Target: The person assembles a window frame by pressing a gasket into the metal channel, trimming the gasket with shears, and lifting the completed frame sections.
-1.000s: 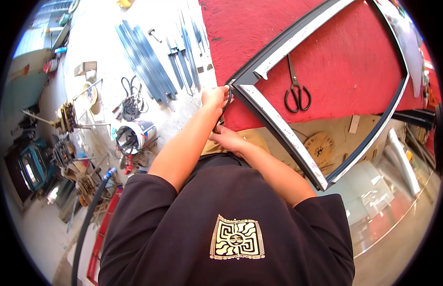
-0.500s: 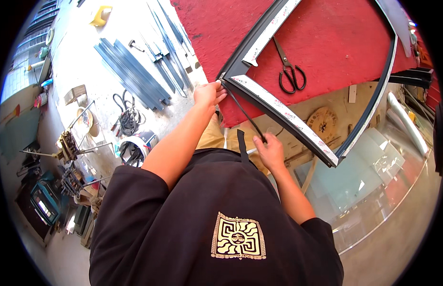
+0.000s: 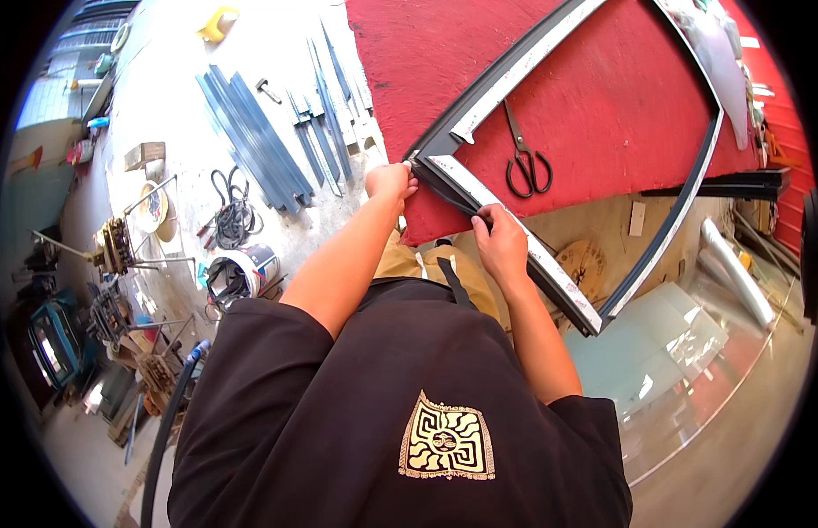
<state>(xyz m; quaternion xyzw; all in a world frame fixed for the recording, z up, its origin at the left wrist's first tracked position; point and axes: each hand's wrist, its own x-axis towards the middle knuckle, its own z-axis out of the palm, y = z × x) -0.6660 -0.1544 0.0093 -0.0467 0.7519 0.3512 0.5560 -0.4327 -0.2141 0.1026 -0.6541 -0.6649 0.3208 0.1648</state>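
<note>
pinching a black strip (image 3: 446,193) near its run along the frame (image 3: 530,68), the right hand (image 3: 503,242) keeps thumb and fingers closed; the left hand (image 3: 390,182) grips it by the frame's corner. the frame lies on the red table (image 3: 611,106), overhanging its near edge, with scissors (image 3: 519,148) inside its opening.

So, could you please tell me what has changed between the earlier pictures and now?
The right hand has moved rightward, away from the left hand, then up to the near bar of the dark frame, bringing the black strip close along that bar. The left hand stayed at the frame's corner, and the scissors still lie on the red tabletop.
</note>
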